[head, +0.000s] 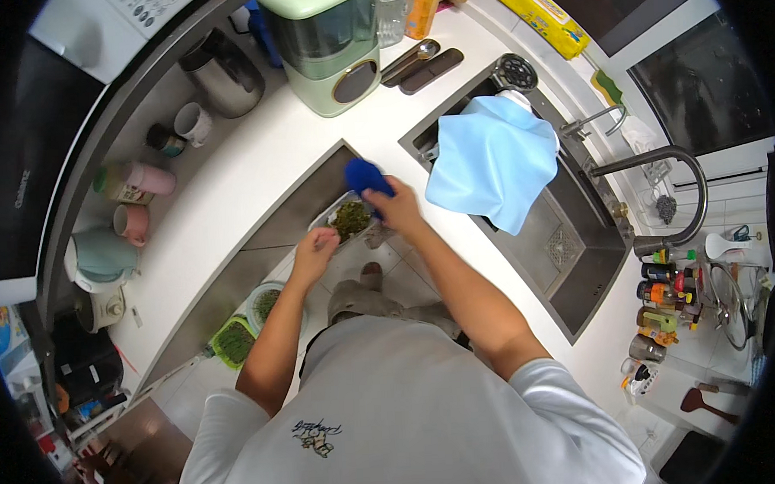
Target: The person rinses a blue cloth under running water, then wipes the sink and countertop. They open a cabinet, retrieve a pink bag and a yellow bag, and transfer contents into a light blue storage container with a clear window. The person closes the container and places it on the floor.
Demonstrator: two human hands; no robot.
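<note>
In my right hand (pixel 397 206) is a dark blue, rounded object (pixel 364 177), perhaps a pad or a brush; its far end points toward the counter's inner edge. My left hand (pixel 315 253) is loosely curled beside a white container (pixel 322 219) with dark green plant matter (pixel 350 219) in it. That container stands low, below the counter edge, between my two hands. Whether the left fingers touch its rim is unclear. Lower on the left, a bright green basket (pixel 235 343) and a pale round basin (pixel 267 305) both hold green contents.
A white counter (pixel 255 176) curves around me. Light blue cloth (pixel 494 163) drapes over things at the steel sink (pixel 566 250), beside a tall faucet (pixel 693 183). A green dispenser (pixel 327 56), a cutlery case (pixel 430 71), mugs (pixel 193 122) and several bottles (pixel 665 291) stand around.
</note>
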